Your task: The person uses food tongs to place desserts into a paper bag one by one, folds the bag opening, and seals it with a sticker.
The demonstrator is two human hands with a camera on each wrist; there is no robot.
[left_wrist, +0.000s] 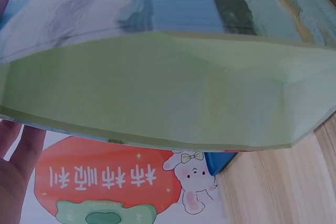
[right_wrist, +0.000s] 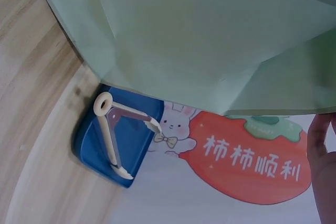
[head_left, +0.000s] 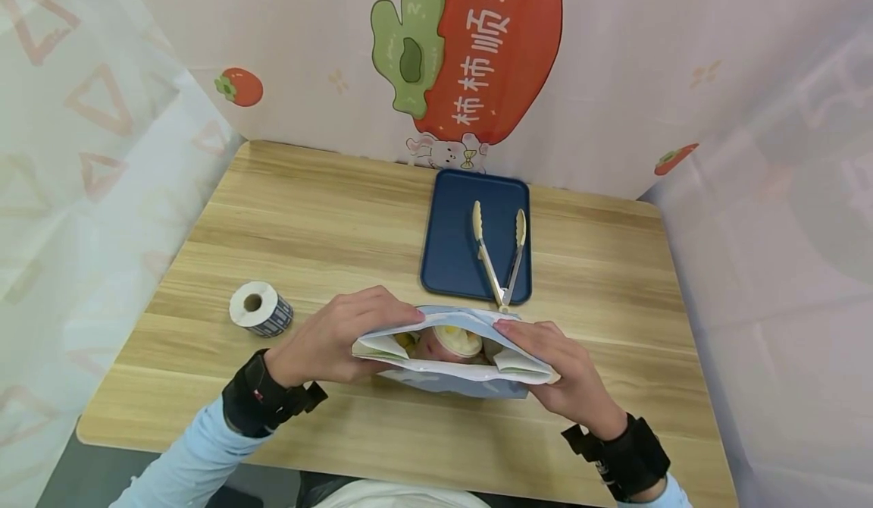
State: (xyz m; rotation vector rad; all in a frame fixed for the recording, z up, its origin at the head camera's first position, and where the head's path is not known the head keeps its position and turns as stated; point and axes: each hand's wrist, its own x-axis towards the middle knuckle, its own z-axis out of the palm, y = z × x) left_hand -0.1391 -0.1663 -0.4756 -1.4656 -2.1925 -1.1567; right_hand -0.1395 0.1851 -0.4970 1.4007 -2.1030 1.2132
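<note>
A blue-and-white paper bag (head_left: 457, 383) stands near the front of the table, its mouth facing up and spread apart. My left hand (head_left: 344, 333) holds the bag's left end, the thumb at the upper rim. At the right end, my right hand (head_left: 562, 364) grips the rim in the same way. Down inside lies a pinkish container with a pale cream top (head_left: 457, 341), and something yellow (head_left: 406, 341) shows beside it; their exact kinds are unclear. Both wrist views show the bag's pale green inner wall (left_wrist: 115, 87) and parts of the hands at the image edges.
Behind the bag, a dark blue tray (head_left: 450, 235) carries metal tongs (head_left: 492, 269) with cream tips, spread apart, the handle end over the near edge. A roll of labels (head_left: 262, 309) sits left of my left hand. Printed curtains (head_left: 307, 38) surround the wooden table (head_left: 327, 212).
</note>
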